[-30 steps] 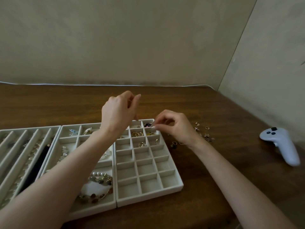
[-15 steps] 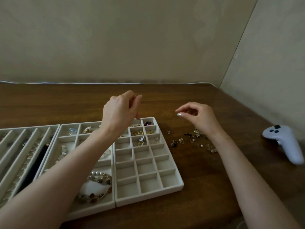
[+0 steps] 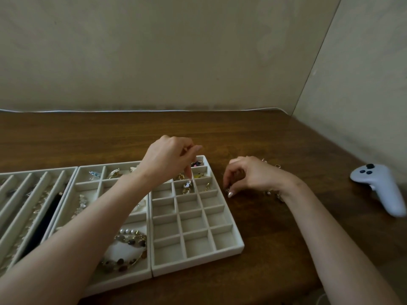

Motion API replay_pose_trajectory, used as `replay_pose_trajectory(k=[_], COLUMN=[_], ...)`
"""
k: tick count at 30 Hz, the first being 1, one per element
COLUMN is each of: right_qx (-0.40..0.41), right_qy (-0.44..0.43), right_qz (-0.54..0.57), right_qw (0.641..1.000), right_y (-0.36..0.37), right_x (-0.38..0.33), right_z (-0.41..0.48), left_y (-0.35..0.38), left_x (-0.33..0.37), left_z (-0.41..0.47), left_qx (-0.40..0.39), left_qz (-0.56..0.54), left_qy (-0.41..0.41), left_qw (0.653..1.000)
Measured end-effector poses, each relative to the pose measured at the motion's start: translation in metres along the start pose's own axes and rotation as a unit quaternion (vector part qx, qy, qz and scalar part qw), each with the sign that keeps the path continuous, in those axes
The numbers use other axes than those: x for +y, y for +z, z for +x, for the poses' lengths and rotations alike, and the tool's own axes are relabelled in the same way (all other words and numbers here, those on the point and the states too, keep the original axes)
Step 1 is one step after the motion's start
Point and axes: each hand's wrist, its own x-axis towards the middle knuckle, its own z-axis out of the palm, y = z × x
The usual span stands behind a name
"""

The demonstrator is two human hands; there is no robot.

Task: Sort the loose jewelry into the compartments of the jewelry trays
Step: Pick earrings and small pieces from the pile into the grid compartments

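A white grid tray (image 3: 240,245) of small square compartments lies in the middle, with small earrings and charms in its far cells. My left hand (image 3: 168,160) hovers over those far cells, back toward me. One fingertip points down beside a small white and gold piece (image 3: 187,186); what the curled fingers hold is hidden. My right hand (image 3: 255,175) rests on the table just right of the tray. Its curled fingertips pinch a small piece among the loose jewelry (image 3: 278,166), which the hand mostly covers.
Left of the grid tray sits a tray (image 3: 88,186) with larger cells, holding a pearl and stone bracelet (image 3: 130,238). Further left is a long-slot tray (image 3: 21,192) with chains and a black strap. A white game controller (image 3: 378,188) lies at the right. Walls stand behind and to the right.
My right hand dropped from above the table onto the loose pile, closer to the tray. My left hand lowered a finger into the tray's far cells.
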Motion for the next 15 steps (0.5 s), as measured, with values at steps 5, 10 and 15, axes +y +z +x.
replay_pose_trajectory(k=[5,10,15], right_qx=[0.066,0.169,0.161], right_qy=[-0.012,-0.051,-0.062], right_qz=[0.101,0.254,0.309], right_qw=[0.993,0.951,0.935], right_y=[-0.005,-0.009,-0.004], right_x=[0.000,0.001,0.000], right_z=[-0.005,-0.007,-0.001], left_y=[0.001,-0.001,-0.004], left_x=[-0.003,-0.004,-0.002], left_z=[0.000,0.001,0.000], left_qx=[0.042,0.103,0.110], left_qz=[0.012,-0.004,-0.030], left_qy=[-0.003,-0.027,-0.056], left_qw=[0.999,0.994,0.992])
